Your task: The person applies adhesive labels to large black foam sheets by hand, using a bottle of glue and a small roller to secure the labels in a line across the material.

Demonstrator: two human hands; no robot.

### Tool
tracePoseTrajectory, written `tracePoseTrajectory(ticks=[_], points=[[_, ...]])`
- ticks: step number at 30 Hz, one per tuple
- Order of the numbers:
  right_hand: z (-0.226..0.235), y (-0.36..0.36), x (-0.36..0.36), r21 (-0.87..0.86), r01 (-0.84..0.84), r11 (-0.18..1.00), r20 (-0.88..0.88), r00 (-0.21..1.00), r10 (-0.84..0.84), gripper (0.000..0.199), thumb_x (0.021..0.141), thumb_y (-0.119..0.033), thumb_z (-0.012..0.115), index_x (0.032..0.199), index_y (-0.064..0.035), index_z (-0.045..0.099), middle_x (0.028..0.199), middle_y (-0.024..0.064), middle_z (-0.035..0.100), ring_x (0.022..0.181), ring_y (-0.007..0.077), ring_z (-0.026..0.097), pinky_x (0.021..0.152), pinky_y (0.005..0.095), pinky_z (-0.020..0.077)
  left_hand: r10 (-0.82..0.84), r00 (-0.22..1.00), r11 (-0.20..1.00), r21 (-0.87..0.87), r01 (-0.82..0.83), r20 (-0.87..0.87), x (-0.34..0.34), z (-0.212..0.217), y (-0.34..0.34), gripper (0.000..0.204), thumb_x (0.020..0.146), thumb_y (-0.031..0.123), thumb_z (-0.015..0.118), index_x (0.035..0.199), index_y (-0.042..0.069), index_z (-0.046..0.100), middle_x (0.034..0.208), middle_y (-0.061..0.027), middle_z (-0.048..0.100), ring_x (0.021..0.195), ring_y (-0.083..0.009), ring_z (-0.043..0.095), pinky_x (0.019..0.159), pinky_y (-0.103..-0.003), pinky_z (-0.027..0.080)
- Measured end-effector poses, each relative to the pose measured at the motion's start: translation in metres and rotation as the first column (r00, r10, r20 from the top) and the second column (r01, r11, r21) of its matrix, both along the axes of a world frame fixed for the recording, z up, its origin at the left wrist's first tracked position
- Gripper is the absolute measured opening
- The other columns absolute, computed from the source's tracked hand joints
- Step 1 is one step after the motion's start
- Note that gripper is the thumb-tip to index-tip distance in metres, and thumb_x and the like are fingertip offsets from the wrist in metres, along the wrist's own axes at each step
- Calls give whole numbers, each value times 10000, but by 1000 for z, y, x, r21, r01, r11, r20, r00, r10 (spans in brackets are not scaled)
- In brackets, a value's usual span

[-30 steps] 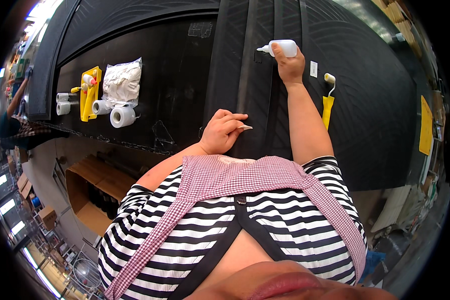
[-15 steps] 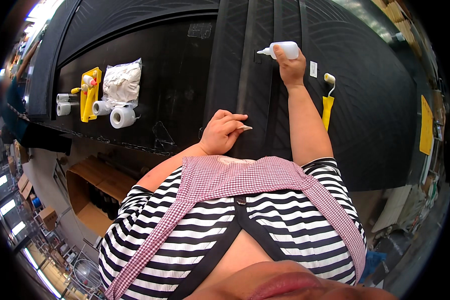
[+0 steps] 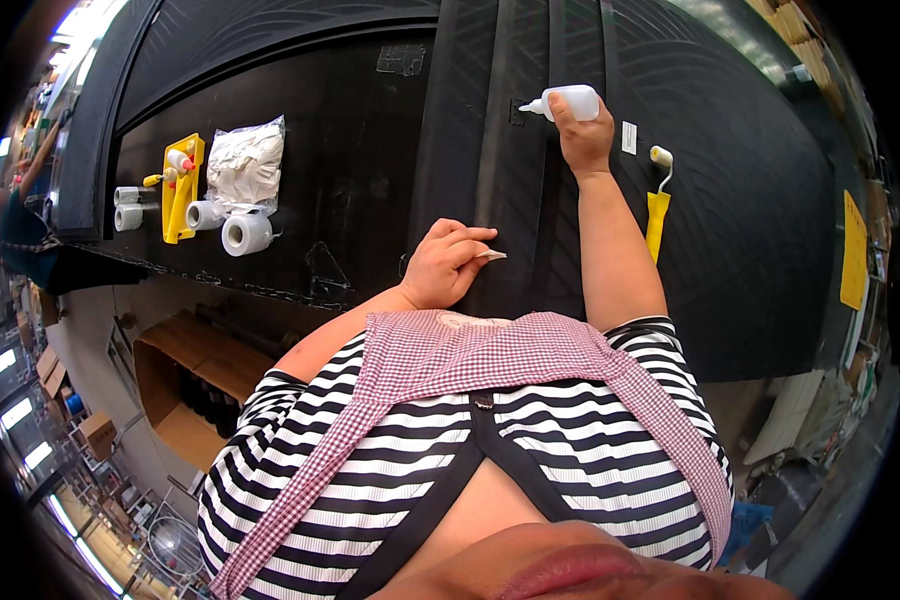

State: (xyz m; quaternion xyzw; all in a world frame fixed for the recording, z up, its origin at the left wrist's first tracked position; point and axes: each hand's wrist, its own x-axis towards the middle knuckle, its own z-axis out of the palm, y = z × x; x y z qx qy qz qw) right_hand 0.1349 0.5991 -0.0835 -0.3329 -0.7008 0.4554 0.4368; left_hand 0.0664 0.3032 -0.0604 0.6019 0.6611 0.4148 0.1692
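My right hand (image 3: 586, 140) is wrapped round a white squeeze bottle (image 3: 570, 101), held on its side. Its narrow nozzle points left, over a small dark square mark (image 3: 516, 112) on the black sheet (image 3: 518, 180); whether the tip touches cannot be seen. Closer to me, my left hand (image 3: 442, 265) pinches a small pale folded piece (image 3: 491, 255), cloth or paper, between thumb and fingers. That hand is low over the sheet near the table's front edge.
Left on the table are a yellow tray (image 3: 192, 215), a bag of white cloths (image 3: 244, 165) and several clear rolls (image 3: 247, 235). A yellow-handled roller (image 3: 657, 215) lies right of my right forearm. Below the table stands an open cardboard box (image 3: 170, 400). Someone in dark clothes (image 3: 30, 230) is far left.
The squeeze bottle and my right hand have shifted very slightly right and nearer. My left hand stays put. The person at far left has changed posture.
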Motion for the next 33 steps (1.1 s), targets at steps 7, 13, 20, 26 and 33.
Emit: tracePoseTrajectory(ticks=[7,13,20,26,33], points=[[0,3,7,-72,-28,997,-95,995,22,280,873,-306,790,898,-39,713,798,57,723,707,167,690,668,313,537,0,1000,1000,-3,0,-4,0,2,0,42,891,84,711,913,69,744,1186,-67,737,988,-256,595,866,-345,493],[35,5,26,-576,-322,751,-634,756,-163,306,912,-370,752,952,-79,666,690,3,561,555,91,470,508,238,350,1,1000,1000,-2,-1,-7,1,4,2,35,884,79,714,904,66,740,1185,-65,737,988,-253,593,865,-341,493],[23,46,26,-451,-888,87,-825,378,-421,529,983,-557,515,906,-39,586,709,19,508,583,115,455,538,265,342,10,1000,1000,-9,-10,-16,4,4,2,35,886,68,710,904,59,739,1192,-60,735,969,-245,585,852,-338,489],[24,75,-35,-465,-885,-34,-741,410,-531,232,954,-252,570,848,-46,569,734,32,561,529,99,487,471,228,347,16,1000,1000,-17,-16,-14,4,6,0,65,889,72,707,938,56,746,1190,-63,735,965,-242,584,865,-338,480],[-4,106,-35,-497,-862,-99,-624,435,-649,697,1002,-627,333,1010,21,590,747,17,573,562,120,524,462,248,348,234,826,968,-200,-150,513,1,14,14,154,961,111,634,1014,12,739,1082,-58,753,851,-147,619,815,-290,490]])
